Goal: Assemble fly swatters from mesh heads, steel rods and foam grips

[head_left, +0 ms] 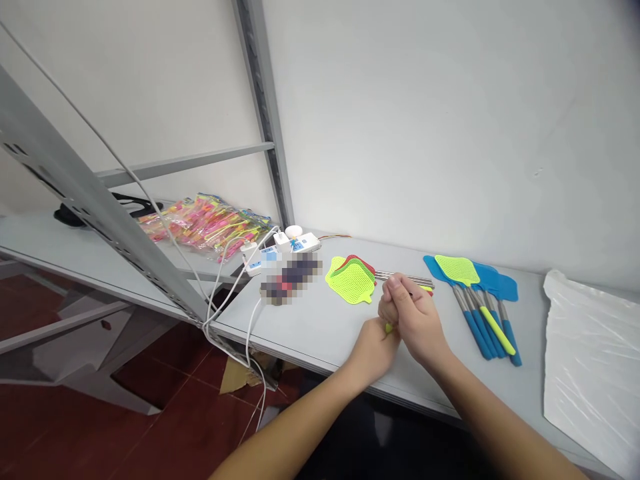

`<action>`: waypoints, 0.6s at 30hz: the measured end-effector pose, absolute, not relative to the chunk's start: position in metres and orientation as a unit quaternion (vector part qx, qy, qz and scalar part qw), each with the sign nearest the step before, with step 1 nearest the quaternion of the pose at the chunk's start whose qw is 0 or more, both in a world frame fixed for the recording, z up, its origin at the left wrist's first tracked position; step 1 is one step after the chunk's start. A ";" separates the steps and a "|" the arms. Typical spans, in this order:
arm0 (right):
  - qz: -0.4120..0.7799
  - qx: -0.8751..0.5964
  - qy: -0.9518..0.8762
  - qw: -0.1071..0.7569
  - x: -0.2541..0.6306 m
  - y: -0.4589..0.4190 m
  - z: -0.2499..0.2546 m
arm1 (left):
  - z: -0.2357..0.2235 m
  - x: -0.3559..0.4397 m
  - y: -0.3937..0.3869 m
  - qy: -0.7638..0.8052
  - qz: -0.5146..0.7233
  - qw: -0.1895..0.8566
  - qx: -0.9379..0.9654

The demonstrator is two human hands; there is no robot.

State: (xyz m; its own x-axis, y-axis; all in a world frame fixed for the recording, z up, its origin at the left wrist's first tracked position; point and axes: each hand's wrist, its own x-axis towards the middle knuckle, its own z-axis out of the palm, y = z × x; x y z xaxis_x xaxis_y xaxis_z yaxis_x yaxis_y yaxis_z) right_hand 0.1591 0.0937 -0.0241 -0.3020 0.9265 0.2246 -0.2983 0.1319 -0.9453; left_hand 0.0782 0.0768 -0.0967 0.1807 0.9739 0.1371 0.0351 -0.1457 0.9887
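Broadly, wall [450, 133]: plain white, behind the shelf.
Shelf [295, 333]: long, pale grey.
White sheet [590, 373]: wrinkled, on the shelf at far right.
Swatters [475, 327]: fanned out right of the hands, mostly blue, one yellow-green.
Left hand [373, 350]: curled around a yellow-green piece, above the shelf.
Right hand [417, 323]: pressed against the left; its grip is hidden, so I cannot tell what it holds.
Mesh heads [350, 280]: red, green, yellow-green, overlapping, left of the hands.
Yellow-green piece [389, 328]: one end peeking out between the hands.
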 end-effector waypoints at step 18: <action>0.597 -0.313 -0.606 0.422 0.165 0.103 -0.028 | -0.091 0.077 0.076 0.444 0.494 0.509 0.547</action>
State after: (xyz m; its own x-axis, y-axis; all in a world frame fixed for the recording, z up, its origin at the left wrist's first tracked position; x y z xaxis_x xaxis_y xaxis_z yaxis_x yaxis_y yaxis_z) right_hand 0.1650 0.1028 -0.0278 -0.4477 0.8835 0.1381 -0.1254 0.0909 -0.9879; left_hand 0.0774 0.0755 -0.0913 0.1170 0.9891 0.0891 -0.0178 -0.0876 0.9960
